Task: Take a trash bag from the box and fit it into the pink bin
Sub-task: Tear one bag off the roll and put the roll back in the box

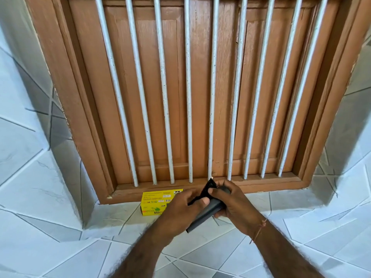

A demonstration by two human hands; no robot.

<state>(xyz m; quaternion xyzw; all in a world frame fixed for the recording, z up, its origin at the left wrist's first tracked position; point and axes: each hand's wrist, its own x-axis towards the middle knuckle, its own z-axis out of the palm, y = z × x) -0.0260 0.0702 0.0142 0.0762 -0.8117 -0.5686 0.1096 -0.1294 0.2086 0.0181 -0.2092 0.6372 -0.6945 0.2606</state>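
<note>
Filling most of the view from nine o'clock round to three: a brown wooden shutter, closed, behind a row of white vertical bars. Surrounding it and running beneath it toward six o'clock: pale grey tiled ledge with dark angled grout lines.

Entering from six o'clock: two bare forearms, meeting just below centre. On the right wrist at about four o'clock, a thin thread bracelet.

Left hand and right hand close together, both clamped on a dark grey roll of trash bags. Roll slanted, lower end pointing toward six o'clock, upper end toward twelve. Right hand wrapped around the roll's body; left thumb and fingers pinching a black loose end of bag sticking up from the top of the roll.

Behind the left hand, at about nine o'clock from it: a small yellow box lying on the ledge against the shutter frame, partly hidden by the hand.

Progress, judged from this: roll already out of the box, so the first step looks mostly done. Apparently in hand now: freeing one bag from the roll. Left to do: tearing it off, opening it, fitting it into the pink bin. No pink bin anywhere in view.
</note>
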